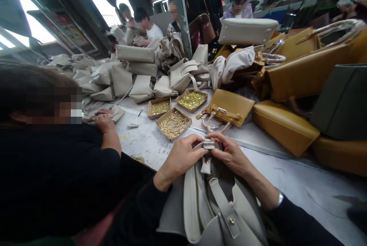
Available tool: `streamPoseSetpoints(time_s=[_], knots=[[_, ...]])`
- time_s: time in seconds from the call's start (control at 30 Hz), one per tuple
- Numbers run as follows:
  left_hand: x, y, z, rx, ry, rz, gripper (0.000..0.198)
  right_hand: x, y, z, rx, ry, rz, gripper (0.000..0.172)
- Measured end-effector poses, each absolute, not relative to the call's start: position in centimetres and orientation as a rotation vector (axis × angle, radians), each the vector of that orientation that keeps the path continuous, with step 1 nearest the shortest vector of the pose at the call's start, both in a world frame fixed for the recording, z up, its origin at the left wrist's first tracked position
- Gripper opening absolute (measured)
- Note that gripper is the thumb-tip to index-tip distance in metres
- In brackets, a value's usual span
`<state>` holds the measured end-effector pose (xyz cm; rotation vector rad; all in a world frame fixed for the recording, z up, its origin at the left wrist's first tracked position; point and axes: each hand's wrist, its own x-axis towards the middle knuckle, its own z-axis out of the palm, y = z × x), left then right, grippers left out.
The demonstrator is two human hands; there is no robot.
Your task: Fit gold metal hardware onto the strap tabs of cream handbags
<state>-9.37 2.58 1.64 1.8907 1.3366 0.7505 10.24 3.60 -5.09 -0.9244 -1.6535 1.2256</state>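
A light grey handbag (195, 204) stands at the table's near edge, its top gaping and a zip running along one side. My left hand (183, 154) pinches the bag's far end from the left, thumb and fingers at a small folded strap piece (209, 144). From the right, my right hand (231, 154) closes on the same spot, thumb below and fingers above. Just under the hands hangs a short tab (205, 165). Nearer me, a strap (222, 200) with a gold stud lies across the opening. The fingertips partly cover the folded piece.
Three cardboard trays of gold-coloured hardware, one tray (174, 124) nearest, sit beyond my hands. A mustard handbag (229, 106) lies behind them to the right. More mustard bags (283, 125) pile up at right, grey bags (123, 79) at the back. A co-worker (57, 162) sits close on the left.
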Motion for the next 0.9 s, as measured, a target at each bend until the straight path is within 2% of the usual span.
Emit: streamPoseSetpoints(time_s=[0.1, 0.27, 0.47, 0.9], knots=[[-8.9, 1.9, 1.8, 1.966, 1.433, 0.805, 0.026, 10.1, 3.4, -5.2, -0.891, -1.647, 1.176, 0.037], [-8.1, 2.5, 1.6, 2.023, 1.439, 0.862, 0.010, 10.0, 3.6, -6.1, -0.832, -1.531, 1.314, 0.036], [-7.6, 4.2, 1.0, 1.831, 1.509, 0.822, 0.014, 10.3, 4.3, -7.1, -0.802, -1.473, 1.351, 0.031], [-8.5, 5.6, -1.1, 1.194, 1.425, 0.900, 0.042, 8.9, 3.7, -6.1, -1.051, -1.414, 1.289, 0.031]])
